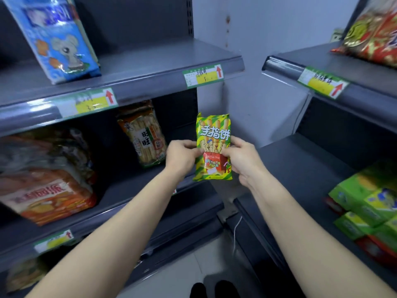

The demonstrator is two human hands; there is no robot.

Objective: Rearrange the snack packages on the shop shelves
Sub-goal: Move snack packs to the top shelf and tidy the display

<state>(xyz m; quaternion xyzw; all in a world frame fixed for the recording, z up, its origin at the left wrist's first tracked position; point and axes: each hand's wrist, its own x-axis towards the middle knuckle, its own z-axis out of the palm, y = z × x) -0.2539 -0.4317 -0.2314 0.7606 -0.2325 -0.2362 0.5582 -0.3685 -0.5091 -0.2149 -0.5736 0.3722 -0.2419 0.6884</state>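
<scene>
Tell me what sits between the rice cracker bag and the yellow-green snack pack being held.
Only the left hand gripping the yellow-green snack pack lies between it and the rice cracker bag; otherwise bare shelf, in the head view.

Snack pack (pixel 212 145) upright btwn left hand (pixel 182 157) & right hand (pixel 242 161), in front of 2 shelf units' corner; rice-cracker bag (pixel 142 134) to its left.

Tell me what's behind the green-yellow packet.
Behind the green-yellow packet, held by both hands, show the grey shelf, wall and rice-cracker bag to its left. Whatever lies directly behind is covered.
</scene>
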